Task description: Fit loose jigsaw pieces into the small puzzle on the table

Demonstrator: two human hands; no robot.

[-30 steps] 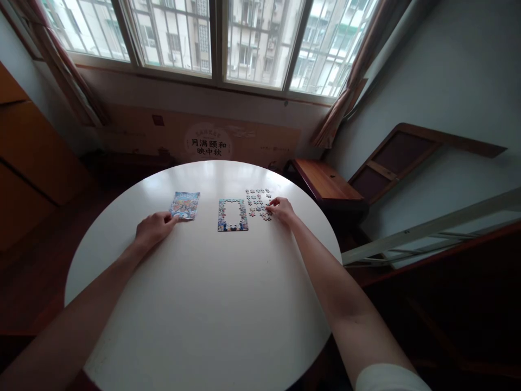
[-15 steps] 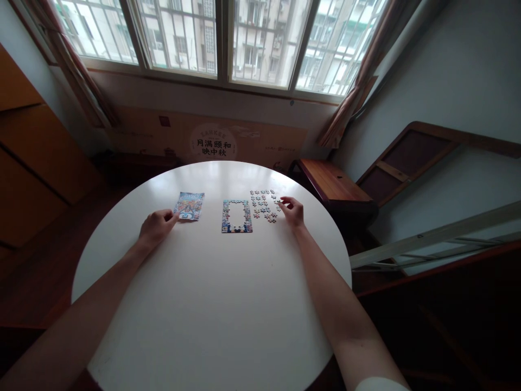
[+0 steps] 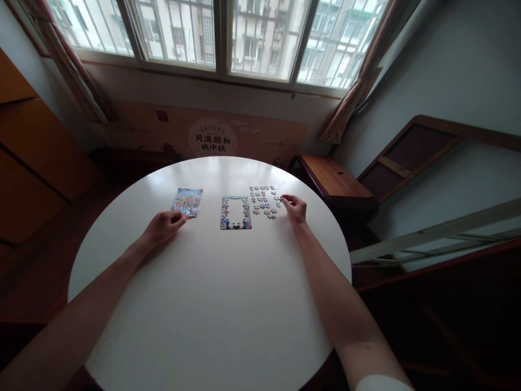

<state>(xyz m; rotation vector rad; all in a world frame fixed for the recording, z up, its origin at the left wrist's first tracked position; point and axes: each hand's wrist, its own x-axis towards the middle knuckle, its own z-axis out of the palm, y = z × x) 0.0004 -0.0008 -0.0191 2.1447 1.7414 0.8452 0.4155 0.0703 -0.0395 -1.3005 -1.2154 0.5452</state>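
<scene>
My left hand is closed, its thumb and index finger at the lower edge of a colourful picture sheet lying on the white table. Fingertips cover part of the sheet's bottom. In the middle lies a rectangular jigsaw border, joined all round, with its centre bare. Several loose jigsaw pieces are spread in rough rows to the right of it. At their right side my right hand pinches thumb and index finger together on a small jigsaw piece, mostly hidden by the fingertips.
The round white table fills the middle of the view. A wooden bench stands past its right edge, and a barred window with curtains lies behind. An orange cabinet is at the left.
My left hand has slid right along the bottom of the picture sheet. The right hand has shifted slightly right at the loose pieces. The whole view has tilted a little.
</scene>
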